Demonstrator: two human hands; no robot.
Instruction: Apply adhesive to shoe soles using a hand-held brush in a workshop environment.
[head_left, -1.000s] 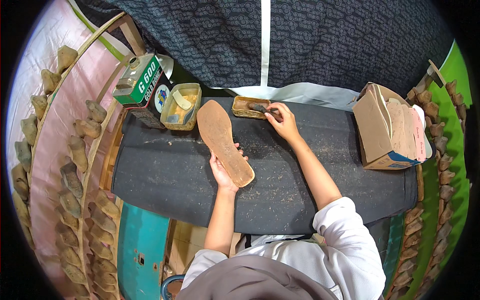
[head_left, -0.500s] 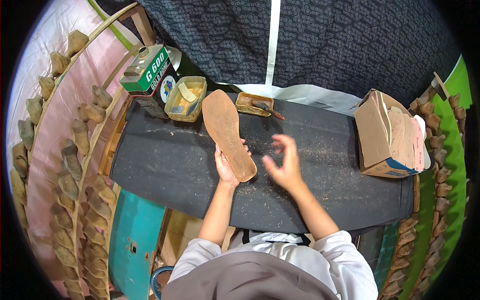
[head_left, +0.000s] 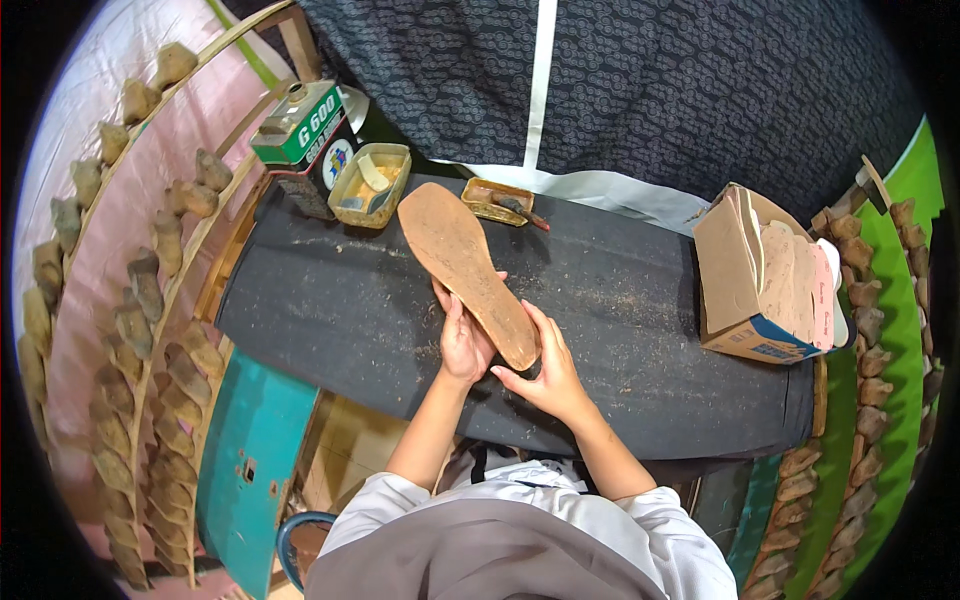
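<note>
Left hand (head_left: 466,345) supports the brown sole (head_left: 462,262) at mid-length and right hand (head_left: 556,378) cups its narrow end above the table (head_left: 650,275), the brush-like tool (head_left: 514,206) lying unheld in the tray (head_left: 479,207), the sole not yet set down, any coating's completeness indeterminable.

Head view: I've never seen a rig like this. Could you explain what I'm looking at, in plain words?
There is no machine here, just a person's two bare hands. The picture comes from the left of two fisheye cameras worn on the head, looking down, so straight edges bend.

The left hand holds a brown sole; the right hand has its fingers at the sole's lower end.

On the black cloth are a tub, a dish with a tool sticking out over its edge, and, at right, a box of flat pieces. A can stands beside the tub.
</note>
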